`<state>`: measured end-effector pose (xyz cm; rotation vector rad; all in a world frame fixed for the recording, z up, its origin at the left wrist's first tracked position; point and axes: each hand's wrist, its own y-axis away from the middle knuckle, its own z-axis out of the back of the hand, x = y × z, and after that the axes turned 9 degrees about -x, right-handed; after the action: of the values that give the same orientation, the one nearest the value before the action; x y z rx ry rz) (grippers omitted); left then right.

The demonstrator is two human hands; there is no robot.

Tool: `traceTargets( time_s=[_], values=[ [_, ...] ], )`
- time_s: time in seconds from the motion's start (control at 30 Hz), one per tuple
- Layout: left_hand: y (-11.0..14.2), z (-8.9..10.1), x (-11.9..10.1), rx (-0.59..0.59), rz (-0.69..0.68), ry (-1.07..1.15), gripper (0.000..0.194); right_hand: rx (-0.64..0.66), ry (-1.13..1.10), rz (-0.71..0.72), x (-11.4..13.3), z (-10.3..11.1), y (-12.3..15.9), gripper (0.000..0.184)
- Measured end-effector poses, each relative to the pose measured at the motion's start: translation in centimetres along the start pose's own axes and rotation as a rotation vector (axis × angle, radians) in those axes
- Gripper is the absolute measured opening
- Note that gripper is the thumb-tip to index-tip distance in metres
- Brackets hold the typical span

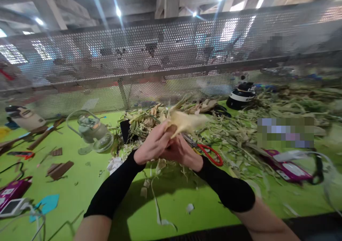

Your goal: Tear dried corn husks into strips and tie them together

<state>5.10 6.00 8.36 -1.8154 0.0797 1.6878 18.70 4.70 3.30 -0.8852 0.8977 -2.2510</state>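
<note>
Both my hands meet over the middle of the table, closed around a bundle of pale yellow corn husk (pixel 184 121). Its upper end fans out to the right and is blurred. My left hand (pixel 155 143) wraps it from the left side. Against it from the right and below presses my right hand (pixel 181 150), its fingers partly hidden. Red-handled scissors (pixel 212 155) lie right beside my right wrist. Behind the hands is a heap of dried and green husk strips (pixel 149 114), with a black flat object (pixel 125 131) at its left edge.
A clear glass jug (pixel 92 132) stands to the left. Brown pieces (pixel 60 169), a red-black cutter (pixel 21 154) and a blue scrap (pixel 48 205) lie nearer. On the right are more husks (pixel 294 105), a black-and-white container (pixel 242 95) and a magenta device (pixel 290 168). A perforated metal screen (pixel 160 59) runs behind.
</note>
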Motion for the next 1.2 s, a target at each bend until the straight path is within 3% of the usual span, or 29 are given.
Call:
traceTargets(
  time_s=[0.13,0.3,0.37,0.47,0.53,0.63,0.7,0.8,0.9,1.0,1.2],
  values=[
    [0.0,0.1,-1.1,-0.131,0.304,0.415,0.026,0.028,0.002,0.112,0.7,0.5,-0.5,0.005],
    [0.1,0.5,-2.5,-0.029,0.47,0.645,0.015,0.058,0.088,0.332,0.9,-1.0,0.2,0.014],
    [-0.2,0.5,-2.5,-0.049,0.54,0.676,0.015,0.089,0.082,0.376,0.9,-1.9,0.3,0.02],
    [-0.9,1.0,-2.4,-0.195,0.455,0.686,0.018,0.098,0.072,0.325,-0.4,-1.7,-0.1,0.017],
    [-1.4,1.8,-2.5,-0.383,0.312,0.633,0.021,0.033,0.086,0.166,-2.4,-0.3,-0.8,0.011],
    [-2.1,2.8,-2.0,-0.648,0.125,0.513,0.019,-0.144,0.142,-0.067,-6.2,2.3,-1.8,0.028],
    [-2.5,3.0,-1.0,-0.711,0.128,0.448,0.016,-0.276,0.201,-0.191,-7.6,3.6,-2.2,0.044],
    [-3.0,2.4,1.1,-0.63,0.118,0.405,0.011,-0.355,0.206,-0.26,-6.4,4.2,-2.4,0.058],
    [-3.1,1.3,2.7,-0.501,0.074,0.367,0.019,-0.246,-0.134,-0.346,-2.8,3.9,-2.1,0.053],
    [-2.9,0.5,3.2,-0.371,0.069,0.373,0.029,-0.215,-0.201,-0.44,-0.4,3.5,-1.9,0.039],
    [-2.9,0.9,2.7,-0.34,0.285,0.545,0.029,-0.188,-0.614,-0.651,-1.3,3.9,-2.1,0.031]
  ],
)
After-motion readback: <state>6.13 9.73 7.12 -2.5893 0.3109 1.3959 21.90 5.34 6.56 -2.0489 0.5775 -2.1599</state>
